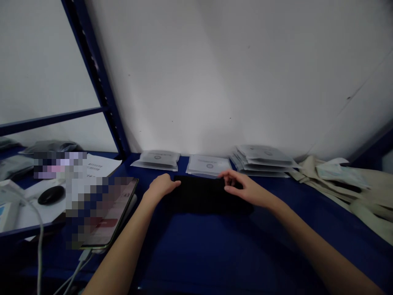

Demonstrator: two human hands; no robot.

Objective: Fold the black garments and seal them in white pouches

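Note:
A flat black folded item (202, 194), cloth or a pouch, lies on the blue shelf surface (196, 250) in front of me. My left hand (161, 186) rests on its left end with the fingers curled down over the edge. My right hand (242, 188) is at its right end, fingers bent and pinching at the top edge near a grey packet (208, 165). Both forearms reach in from the bottom of the view.
Grey sealed packets (158, 159) and a stack of them (264, 159) line the white wall. A phone (107, 213) with a cable, a black mouse (50, 194) and papers (98, 166) sit at left. Beige cloth bags (353, 184) lie at right. A blue rack post (101, 82) rises at left.

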